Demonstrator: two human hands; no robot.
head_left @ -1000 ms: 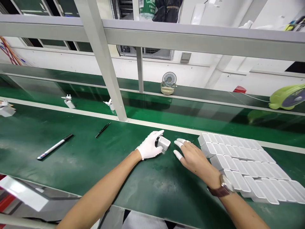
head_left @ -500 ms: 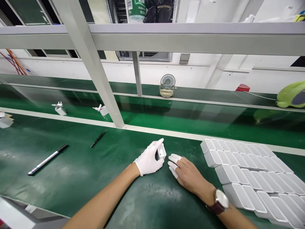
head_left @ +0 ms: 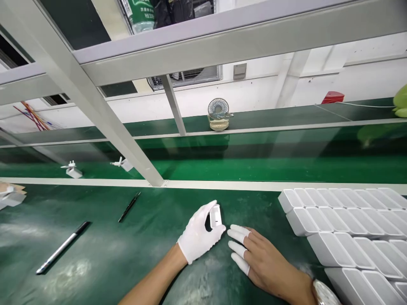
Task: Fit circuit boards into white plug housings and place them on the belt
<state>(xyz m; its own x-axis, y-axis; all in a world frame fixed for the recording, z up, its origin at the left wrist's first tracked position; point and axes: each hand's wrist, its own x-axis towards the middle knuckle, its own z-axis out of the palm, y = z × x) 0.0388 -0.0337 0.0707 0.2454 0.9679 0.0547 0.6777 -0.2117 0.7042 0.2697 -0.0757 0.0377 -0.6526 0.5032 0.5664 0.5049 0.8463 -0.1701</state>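
The left hand (head_left: pixel 199 235), in a white fabric glove, is closed around one small white plastic box (head_left: pixel 215 216), rounded at the corners, held upright just above the green matte worktop (head_left: pixel 133 258), near its middle. The right hand (head_left: pixel 263 262) is bare except for three white rubber finger covers (head_left: pixel 237 232); it lies flat and open on the worktop just beside the box, holding nothing. To the right, many identical open white plastic boxes (head_left: pixel 343 228) lie packed in four visible rows, touching one another. On the left lie one long marker pen (head_left: pixel 63 247) with a black cap and one slim black tweezers (head_left: pixel 129 206), well apart. Two small white plugs (head_left: pixel 72 170) sit on the belt beyond.
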